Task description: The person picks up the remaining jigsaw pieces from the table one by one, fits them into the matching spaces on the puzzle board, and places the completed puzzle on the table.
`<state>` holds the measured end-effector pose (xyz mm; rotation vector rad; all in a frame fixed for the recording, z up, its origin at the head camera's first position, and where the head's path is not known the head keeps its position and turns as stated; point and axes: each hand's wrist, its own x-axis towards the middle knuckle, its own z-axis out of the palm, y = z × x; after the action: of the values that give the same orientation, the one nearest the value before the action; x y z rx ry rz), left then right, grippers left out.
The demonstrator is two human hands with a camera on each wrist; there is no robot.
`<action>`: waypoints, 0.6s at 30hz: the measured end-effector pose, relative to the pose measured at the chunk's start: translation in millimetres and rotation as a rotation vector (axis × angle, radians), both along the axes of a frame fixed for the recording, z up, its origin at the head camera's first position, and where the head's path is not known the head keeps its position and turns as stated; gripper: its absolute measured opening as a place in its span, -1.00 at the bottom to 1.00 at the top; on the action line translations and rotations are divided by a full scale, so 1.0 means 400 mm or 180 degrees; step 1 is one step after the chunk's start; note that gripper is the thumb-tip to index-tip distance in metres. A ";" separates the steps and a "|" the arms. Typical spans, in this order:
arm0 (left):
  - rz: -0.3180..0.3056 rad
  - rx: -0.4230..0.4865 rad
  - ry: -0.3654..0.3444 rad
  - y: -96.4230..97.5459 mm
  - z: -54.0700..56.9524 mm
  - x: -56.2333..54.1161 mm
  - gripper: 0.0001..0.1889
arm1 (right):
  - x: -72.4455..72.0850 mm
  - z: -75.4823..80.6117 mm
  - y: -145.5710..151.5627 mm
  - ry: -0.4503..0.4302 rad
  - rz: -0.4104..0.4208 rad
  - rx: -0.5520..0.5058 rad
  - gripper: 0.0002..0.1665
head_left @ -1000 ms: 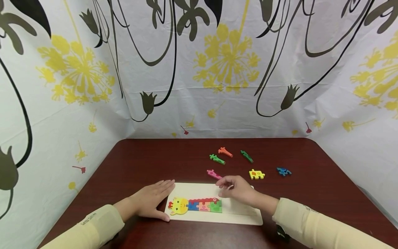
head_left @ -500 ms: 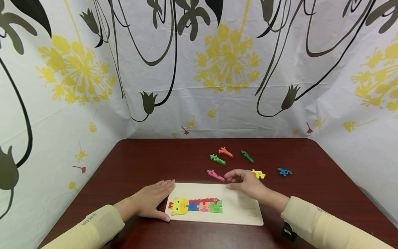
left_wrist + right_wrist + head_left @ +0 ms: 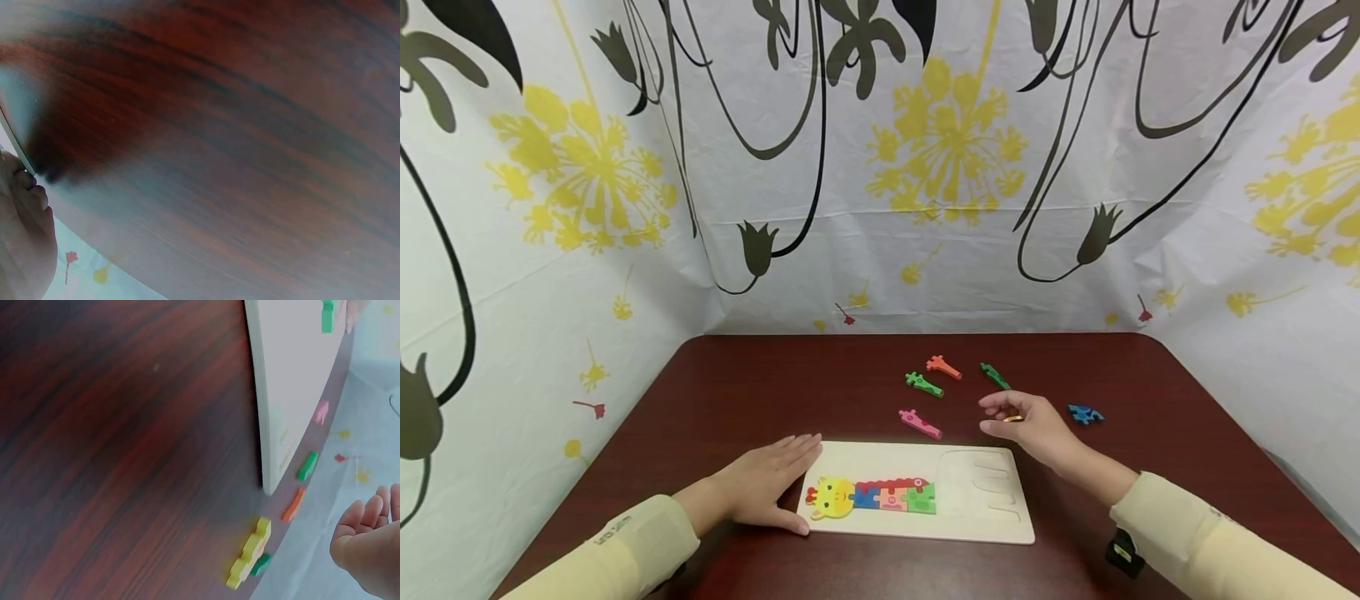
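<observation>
A pale wooden puzzle board (image 3: 880, 454) bears a yellow giraffe head (image 3: 832, 497), a red mane strip and blue, pink and green neck pieces (image 3: 893, 497). My left hand (image 3: 771, 483) rests with straight fingers against the board's left end. Beyond the board's far right corner, my right hand (image 3: 1030, 425) hovers over a yellow puzzle piece (image 3: 249, 553), mostly hidden beneath it in the head view. The right wrist view shows this piece on the table, apart from the loosely bent fingers (image 3: 369, 515). Shallow outlined recesses (image 3: 988, 479) mark the board's right part.
Pink (image 3: 920, 423), light green (image 3: 924, 383), orange (image 3: 943, 366) and dark green (image 3: 996, 376) puzzle pieces lie beyond the board. A blue piece (image 3: 1085, 414) is to the right. Patterned white cloth (image 3: 880, 275) hangs behind the dark red table (image 3: 775, 375).
My right hand has moved right and away from me, from above the board, past the pink piece, to over the yellow piece. The left hand stays at the board's end.
</observation>
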<state>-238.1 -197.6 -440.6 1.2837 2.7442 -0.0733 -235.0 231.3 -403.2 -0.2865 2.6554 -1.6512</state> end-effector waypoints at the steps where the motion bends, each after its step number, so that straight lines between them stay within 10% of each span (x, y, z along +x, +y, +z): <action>1: -0.0002 0.0004 -0.0001 0.000 0.000 0.000 0.17 | -0.001 0.001 0.008 -0.0002 -0.0031 -0.0006 -0.57; 18: 0.0006 -0.0028 0.0014 0.000 0.000 0.000 0.18 | -0.016 -0.014 0.109 0.0055 -0.0453 0.0196 -0.42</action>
<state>-238.3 -197.6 -440.6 1.2802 2.7456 -0.0878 -241.2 274.8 -408.7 -0.1142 2.7933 -1.6052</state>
